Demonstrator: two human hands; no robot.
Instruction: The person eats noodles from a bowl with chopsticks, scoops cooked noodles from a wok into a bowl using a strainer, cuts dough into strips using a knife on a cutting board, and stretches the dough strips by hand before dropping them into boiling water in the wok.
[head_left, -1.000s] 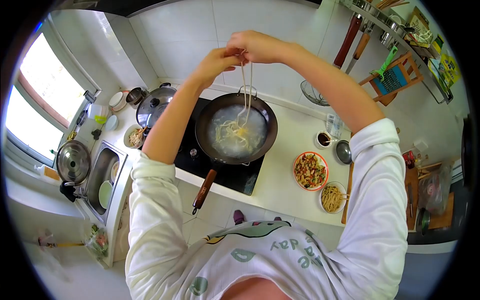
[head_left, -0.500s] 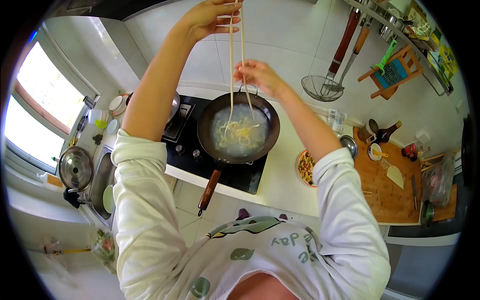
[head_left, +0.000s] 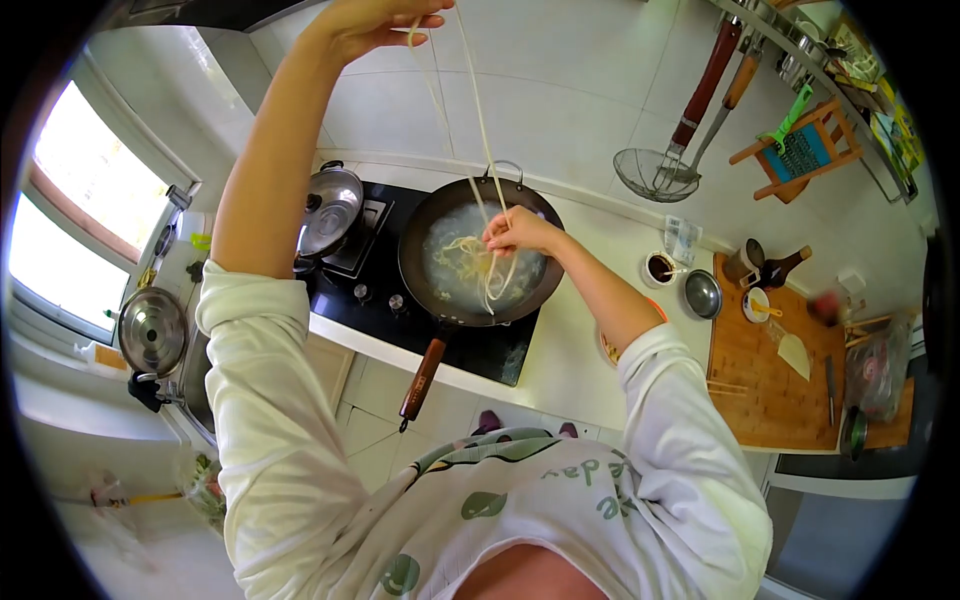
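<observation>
Fingers (head_left: 430,21) of the left hand (head_left: 368,28) are being cut off in part by the upper edge of the view; a pale noodle strand is being draped over one of them, and whether the tips are being pressed together cannot be told. A longer noodle strand (head_left: 479,105) is being held up in a slanting line between the two hands. By the curled fingers of the right hand (head_left: 520,233), noodle is being gripped low over the wok (head_left: 413,262), with a loop being let hang beneath them toward the near wall. More noodles (head_left: 462,252) are being held in the cloudy liquid there, left of the right hand. The wok is being supported on the black stove (head_left: 495,355), its wooden handle (head_left: 426,365) being pointed toward the body. To the left, a pot is being covered by a glass lid (head_left: 330,205). On the pale counter (head_left: 585,385), an orange-rimmed dish (head_left: 657,308) is being mostly hidden by the right forearm, while a bowl of dark sauce (head_left: 650,277) and a metal bowl (head_left: 703,294) are being kept near the wooden board (head_left: 760,405). A knife (head_left: 829,390) is being carried flat on that board.
</observation>
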